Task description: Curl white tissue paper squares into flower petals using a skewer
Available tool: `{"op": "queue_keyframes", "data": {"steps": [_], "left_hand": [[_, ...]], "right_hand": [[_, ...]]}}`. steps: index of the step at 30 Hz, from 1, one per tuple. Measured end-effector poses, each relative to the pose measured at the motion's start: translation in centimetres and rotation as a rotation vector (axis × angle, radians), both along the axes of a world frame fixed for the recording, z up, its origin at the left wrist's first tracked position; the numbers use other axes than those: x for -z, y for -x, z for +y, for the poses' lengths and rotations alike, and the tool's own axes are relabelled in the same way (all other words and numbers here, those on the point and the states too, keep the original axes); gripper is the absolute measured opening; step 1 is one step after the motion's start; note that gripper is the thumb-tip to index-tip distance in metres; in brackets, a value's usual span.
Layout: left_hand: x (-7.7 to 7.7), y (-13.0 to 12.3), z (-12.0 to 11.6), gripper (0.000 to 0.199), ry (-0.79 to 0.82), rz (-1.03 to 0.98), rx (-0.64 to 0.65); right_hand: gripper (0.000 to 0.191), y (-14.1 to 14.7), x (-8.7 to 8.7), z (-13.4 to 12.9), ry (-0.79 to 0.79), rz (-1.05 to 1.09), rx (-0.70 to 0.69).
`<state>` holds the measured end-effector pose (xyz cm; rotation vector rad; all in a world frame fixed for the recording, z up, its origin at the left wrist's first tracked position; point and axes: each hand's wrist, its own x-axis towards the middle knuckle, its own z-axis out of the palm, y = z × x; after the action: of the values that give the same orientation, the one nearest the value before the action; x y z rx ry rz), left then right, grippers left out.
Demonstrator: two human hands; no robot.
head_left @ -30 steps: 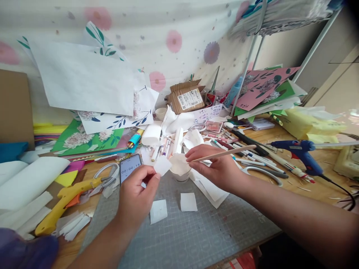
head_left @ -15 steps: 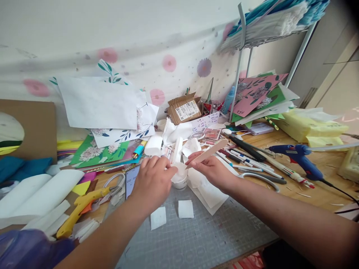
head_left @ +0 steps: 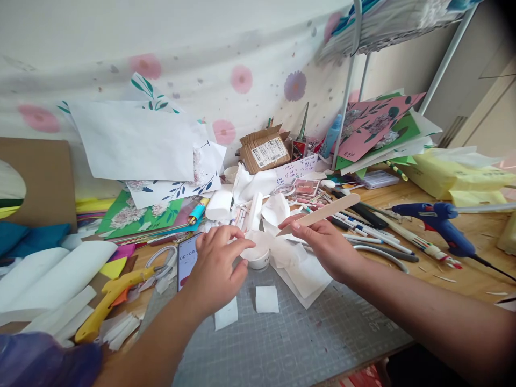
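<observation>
- Left hand [head_left: 220, 269]: at the near-left side of the paper cup [head_left: 259, 263], palm down; thumb and forefinger parted, nothing seen gripped between them. Cannot tell whether a fingertip touches the rim.
- Right hand [head_left: 324, 247]: thumb and fingers closed around a flat wooden craft stick [head_left: 332, 209], which slants up to the right; its lower end points toward the cup.
- Cup: upright, between the two hands, at the far part of the grey cutting mat [head_left: 290, 344]; pale inside, contents unclear.
- Nearer on the mat: a white paper square [head_left: 266, 299] and, left of it, a second piece [head_left: 226, 314] partly behind the left hand.
- Right of cup, below the right hand: overlapping white sheets [head_left: 308, 277].
- Left of cup: phone [head_left: 185, 258], partly hidden by the left hand.
- Far right: blue glue gun [head_left: 441, 223] on the wooden tabletop [head_left: 451, 290].
</observation>
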<state>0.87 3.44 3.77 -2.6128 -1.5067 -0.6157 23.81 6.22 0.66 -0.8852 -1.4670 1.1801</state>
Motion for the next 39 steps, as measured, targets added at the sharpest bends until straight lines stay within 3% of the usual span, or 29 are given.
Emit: {"op": "queue_keyframes", "data": {"steps": [3, 5, 9, 12, 16, 21, 25, 30, 34, 39], "left_hand": [[0.7, 1.0, -0.9, 0.027, -0.149, -0.203, 0.069], [1.3, 1.5, -1.5, 0.023, -0.179, -0.309, 0.196], [2.8, 1.2, -2.3, 0.012, -0.002, -0.163, 0.413], [3.7, 0.3, -2.2, 0.011, 0.189, 0.045, 0.405], [4.3, -0.1, -2.0, 0.034, 0.341, 0.174, 0.352], [4.5, 0.0, -2.0, 0.017, 0.388, 0.193, 0.320], [4.4, 0.1, -2.0, 0.011, 0.405, 0.105, 0.302], [3.9, 0.4, -2.2, 0.009, 0.481, -0.166, 0.272], [3.5, 0.5, -2.4, 0.018, 0.536, -0.348, 0.256], [3.5, 0.6, -2.1, 0.026, 0.541, -0.426, 0.286]], "right_hand": [[0.029, -0.8, -0.5, -0.8, -0.024, -0.023, 0.018], [0.029, -1.4, -1.0, -1.4, -0.053, -0.055, 0.012], [0.025, -2.0, -1.8, -2.2, -0.150, -0.186, -0.019], [0.022, -2.2, -1.7, -2.3, -0.130, -0.224, -0.045], [0.017, -2.3, -1.4, -2.4, -0.103, -0.216, -0.072], [0.017, -2.0, -1.5, -2.8, -0.110, -0.252, -0.090], [0.019, -1.4, -1.8, -3.2, -0.100, -0.290, -0.178], [0.024, -1.1, -1.3, -3.7, -0.010, -0.355, -0.300], [0.026, -1.1, -1.0, -3.9, 0.047, -0.275, -0.369], [0.026, -1.0, -1.0, -4.0, 0.108, -0.190, -0.455]]}}
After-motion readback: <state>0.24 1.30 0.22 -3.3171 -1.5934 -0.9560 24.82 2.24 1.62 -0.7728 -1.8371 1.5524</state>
